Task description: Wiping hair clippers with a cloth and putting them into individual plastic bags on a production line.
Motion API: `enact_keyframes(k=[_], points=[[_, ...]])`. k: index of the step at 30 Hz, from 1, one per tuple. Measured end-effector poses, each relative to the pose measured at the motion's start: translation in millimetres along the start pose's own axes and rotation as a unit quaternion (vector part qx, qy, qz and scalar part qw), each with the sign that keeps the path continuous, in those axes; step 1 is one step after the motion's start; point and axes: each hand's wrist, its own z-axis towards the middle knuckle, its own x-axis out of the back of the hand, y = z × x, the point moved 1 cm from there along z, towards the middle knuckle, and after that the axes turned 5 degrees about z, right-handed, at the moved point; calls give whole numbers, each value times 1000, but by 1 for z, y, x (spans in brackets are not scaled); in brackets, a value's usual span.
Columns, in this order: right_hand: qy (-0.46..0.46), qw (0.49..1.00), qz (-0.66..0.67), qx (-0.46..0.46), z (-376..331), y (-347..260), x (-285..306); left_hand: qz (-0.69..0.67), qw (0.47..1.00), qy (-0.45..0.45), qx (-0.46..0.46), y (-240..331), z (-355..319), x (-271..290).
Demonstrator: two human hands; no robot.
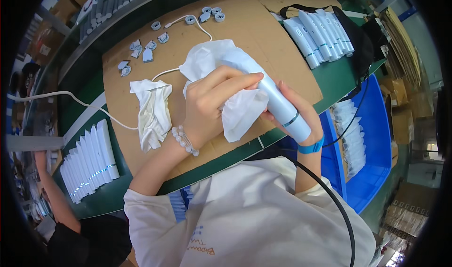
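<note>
A light blue, tube-shaped device (277, 97) with a shiny blue band near its lower end is held at a slant in front of me. My right hand (305, 111) wraps round its lower right side, the thumb along the tube. My left hand (207, 99) is closed on a thin white cloth (242, 115), its fingers and thumb pressing against the device's upper part. More of the white material (205, 59) spreads beyond the knuckles and covers the device's far end. A crumpled white rag (153, 111) lies left of my left hand, on the cardboard sheet (122, 85).
Small round and grey parts (150, 45) are scattered at the far left. White cables (70, 95) cross the cardboard. Light blue tubes stand in rows at left (89, 163) and far right (318, 36). A blue bin (376, 172) holds wrapped pieces. Another person's arm (54, 191) shows at left.
</note>
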Motion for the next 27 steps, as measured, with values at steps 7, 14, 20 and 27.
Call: enact_keyframes(k=[7, 14, 20, 27], points=[[62, 931, -342, 112, 0, 7, -11, 15, 1000, -12, -1, -6, -6, -13], [81, 976, -185, 86, 3, 4, 2, -42, 999, 18, 26, -2, -14, -25], [67, 949, 296, 85, 1, 51, -6, 26, 998, 51, 30, -10, -12, -25], [248, 948, 180, 85, -6, 42, -3, 119, 952, -82, -271, 25, -27, -51]])
